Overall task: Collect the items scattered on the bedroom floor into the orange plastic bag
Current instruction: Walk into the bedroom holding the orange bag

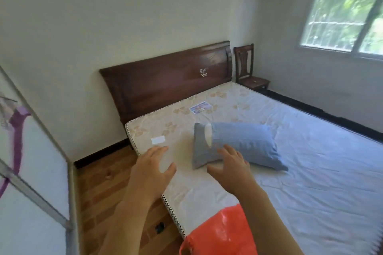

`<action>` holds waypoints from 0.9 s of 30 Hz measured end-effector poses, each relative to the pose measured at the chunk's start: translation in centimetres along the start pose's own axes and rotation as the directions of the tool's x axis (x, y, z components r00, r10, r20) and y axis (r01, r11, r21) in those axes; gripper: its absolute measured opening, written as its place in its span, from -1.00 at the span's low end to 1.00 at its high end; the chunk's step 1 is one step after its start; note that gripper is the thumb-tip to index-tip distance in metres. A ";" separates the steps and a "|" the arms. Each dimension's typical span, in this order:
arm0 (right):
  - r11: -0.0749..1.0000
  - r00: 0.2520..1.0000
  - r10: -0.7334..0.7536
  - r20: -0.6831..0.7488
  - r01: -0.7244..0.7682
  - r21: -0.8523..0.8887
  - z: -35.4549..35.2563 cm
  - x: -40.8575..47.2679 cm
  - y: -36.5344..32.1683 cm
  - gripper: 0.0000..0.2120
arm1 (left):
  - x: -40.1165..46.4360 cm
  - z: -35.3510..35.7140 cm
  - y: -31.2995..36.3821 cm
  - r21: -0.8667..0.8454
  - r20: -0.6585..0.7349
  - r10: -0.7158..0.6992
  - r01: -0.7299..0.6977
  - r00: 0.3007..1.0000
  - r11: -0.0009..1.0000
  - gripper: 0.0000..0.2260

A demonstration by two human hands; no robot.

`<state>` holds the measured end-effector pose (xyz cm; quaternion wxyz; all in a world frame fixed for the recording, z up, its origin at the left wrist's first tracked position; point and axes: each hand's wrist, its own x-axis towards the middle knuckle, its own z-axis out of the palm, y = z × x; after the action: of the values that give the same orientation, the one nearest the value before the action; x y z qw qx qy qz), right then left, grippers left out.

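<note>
The orange plastic bag lies on the near edge of the bed, under my right forearm. A small dark item sits on the wooden floor beside the bed, left of the bag. My left hand hovers over the mattress corner with fingers spread and nothing in it. My right hand is spread open too, its fingertips at the near edge of a blue pillow; I cannot tell if they touch it.
The mattress with a pale blue sheet fills the right half, with a dark wooden headboard behind. A wooden chair stands in the far corner under a window. A white wardrobe edges the narrow floor strip on the left.
</note>
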<state>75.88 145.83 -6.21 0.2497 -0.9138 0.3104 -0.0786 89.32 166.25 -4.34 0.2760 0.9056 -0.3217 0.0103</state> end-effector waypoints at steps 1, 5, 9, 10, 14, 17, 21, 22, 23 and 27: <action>0.999 0.999 0.046 -0.022 -0.046 0.006 -0.2 0.3 0.8 -0.31 | 1.4 0.5 0.5 -0.014 0.028 0.047 -0.047 0.998 0.999 -0.42; 0.976 0.969 0.218 -0.114 -0.218 0.015 -0.1 0.9 2.2 -0.30 | 6.5 1.9 1.3 -0.053 0.088 0.201 -0.197 0.976 0.979 -0.34; 0.941 0.923 0.334 -0.189 -0.337 0.016 -0.2 0.7 0.9 -0.32 | 10.5 2.3 1.1 -0.145 0.143 0.317 -0.297 0.937 0.944 -0.35; 0.933 0.912 0.353 -0.207 -0.360 0.007 -0.3 0.6 0.3 -0.33 | 11.3 2.4 1.0 -0.167 0.161 0.338 -0.312 0.927 0.935 -0.36; 0.899 0.866 0.428 -0.258 -0.437 0.024 0.1 -0.4 -1.6 -0.35 | 11.8 2.0 0.7 -0.248 0.195 0.416 -0.366 0.888 0.897 -0.43; 0.874 0.831 0.468 -0.300 -0.485 0.021 0.6 -1.5 -2.7 -0.34 | 12.1 2.3 0.1 -0.301 0.196 0.453 -0.386 0.870 0.872 -0.52; 0.828 0.777 0.536 -0.330 -0.561 0.024 1.1 -3.5 -3.2 -0.33 | 12.2 3.3 -0.3 -0.386 0.220 0.514 -0.410 0.829 0.826 -0.52; 0.816 0.765 0.551 -0.335 -0.577 0.024 1.2 -4.0 -3.2 -0.33 | 12.1 3.6 -0.1 -0.410 0.232 0.527 -0.409 0.818 0.815 -0.51; 0.806 0.752 0.565 -0.340 -0.592 0.030 1.3 -4.5 -3.1 -0.33 | 12.0 3.8 0.0 -0.427 0.248 0.538 -0.407 0.806 0.807 -0.49; 0.775 0.715 0.601 -0.358 -0.631 0.040 1.1 -6.3 -2.5 -0.33 | 11.3 5.1 1.1 -0.468 0.271 0.580 -0.422 0.768 0.777 -0.47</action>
<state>72.53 151.79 -5.84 0.1629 -0.7386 0.6393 -0.1391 96.79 156.42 -5.87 0.3608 0.6944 -0.6009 -0.1629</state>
